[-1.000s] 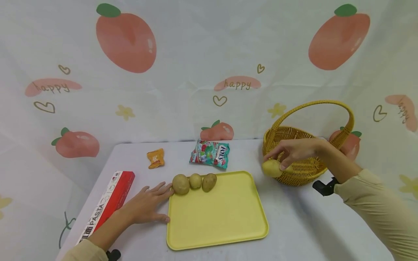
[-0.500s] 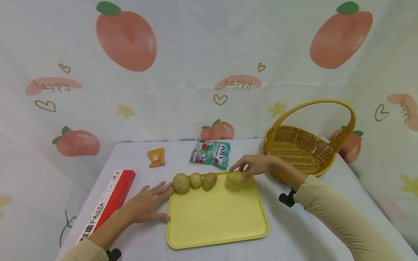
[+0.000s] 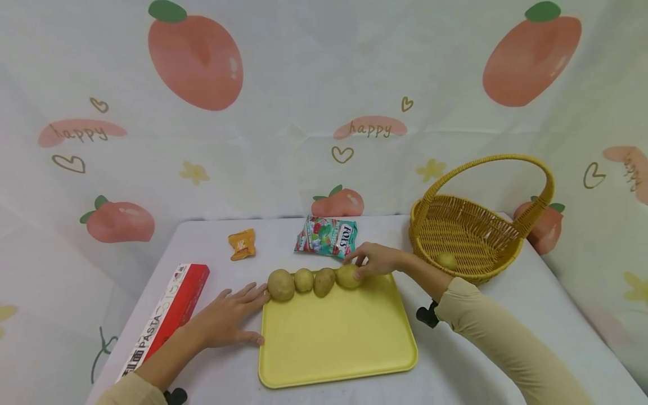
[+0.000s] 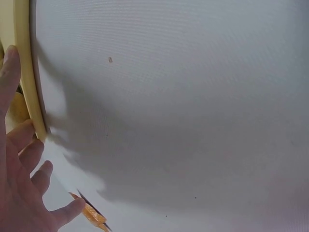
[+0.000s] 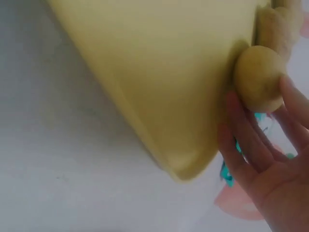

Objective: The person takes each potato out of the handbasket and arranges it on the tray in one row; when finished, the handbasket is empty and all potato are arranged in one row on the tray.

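Along the far edge of a yellow tray (image 3: 336, 337) several potatoes lie in a row. My right hand (image 3: 377, 260) pinches the rightmost potato (image 3: 348, 277) between thumb and fingers, at the tray's far rim; the right wrist view shows this potato (image 5: 260, 77) close up. Just left of it is a darker, oval potato (image 3: 324, 282), then a small potato (image 3: 304, 280) and a large round potato (image 3: 280, 284) in the far left corner. My left hand (image 3: 228, 318) rests at the tray's left side with fingers spread, touching the rim. Another potato (image 3: 446, 261) sits in the wicker basket (image 3: 468, 230).
The basket with its tall handle stands at the back right. Behind the tray lie a green FOX'S candy bag (image 3: 326, 237) and a small orange packet (image 3: 242, 244). A red and white pasta box (image 3: 167, 320) lies left of my left arm.
My right hand has carried a potato from the basket leftward to the tray, bringing it up beside the row. My left hand has stayed in place.
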`<state>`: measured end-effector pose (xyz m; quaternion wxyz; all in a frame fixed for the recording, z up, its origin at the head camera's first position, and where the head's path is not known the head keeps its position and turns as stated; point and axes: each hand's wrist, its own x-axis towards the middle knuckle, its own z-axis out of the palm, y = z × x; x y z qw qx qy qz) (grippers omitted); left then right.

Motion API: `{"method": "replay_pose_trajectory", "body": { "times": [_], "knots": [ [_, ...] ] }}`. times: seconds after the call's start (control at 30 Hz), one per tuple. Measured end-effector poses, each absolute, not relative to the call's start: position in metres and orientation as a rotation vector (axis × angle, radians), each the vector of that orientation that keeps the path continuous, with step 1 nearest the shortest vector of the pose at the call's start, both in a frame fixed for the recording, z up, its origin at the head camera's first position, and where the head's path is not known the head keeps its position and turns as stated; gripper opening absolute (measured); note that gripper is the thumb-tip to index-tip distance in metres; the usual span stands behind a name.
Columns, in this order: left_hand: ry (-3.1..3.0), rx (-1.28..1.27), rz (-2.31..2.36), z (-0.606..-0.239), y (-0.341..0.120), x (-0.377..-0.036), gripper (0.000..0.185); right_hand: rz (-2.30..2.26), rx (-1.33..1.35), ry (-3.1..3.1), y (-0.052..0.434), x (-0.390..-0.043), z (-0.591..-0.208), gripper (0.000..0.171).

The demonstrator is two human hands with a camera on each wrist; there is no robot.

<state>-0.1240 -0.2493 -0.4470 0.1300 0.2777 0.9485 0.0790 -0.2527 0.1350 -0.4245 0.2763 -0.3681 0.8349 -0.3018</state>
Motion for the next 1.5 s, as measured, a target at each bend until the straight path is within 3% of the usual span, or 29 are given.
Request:
{"method": "replay_pose_trajectory", "body": {
  "times": [0.5,0.77,1.17,1.5],
  "knots": [
    [2.754,0.822,0.242,-0.445,-0.249,-0.125,0.094,-0.863,-0.876,2.307,0.146,-0.253,-0.426,0.042],
    [2.765,0.832,0.235,-0.446,-0.248,-0.125,0.094,-0.87,-0.952,2.244,0.162,-0.251,-0.398,0.045],
    [2.767,0.822,0.231,-0.444,-0.248,-0.123,0.095,-0.834,-0.882,2.171,0.239,-0.253,-0.338,0.047],
    [2.756,0.808,0.241,-0.443,-0.248,-0.123,0.096,-0.8,-0.578,2.104,0.306,-0.276,-0.349,0.057]
  ]
}}
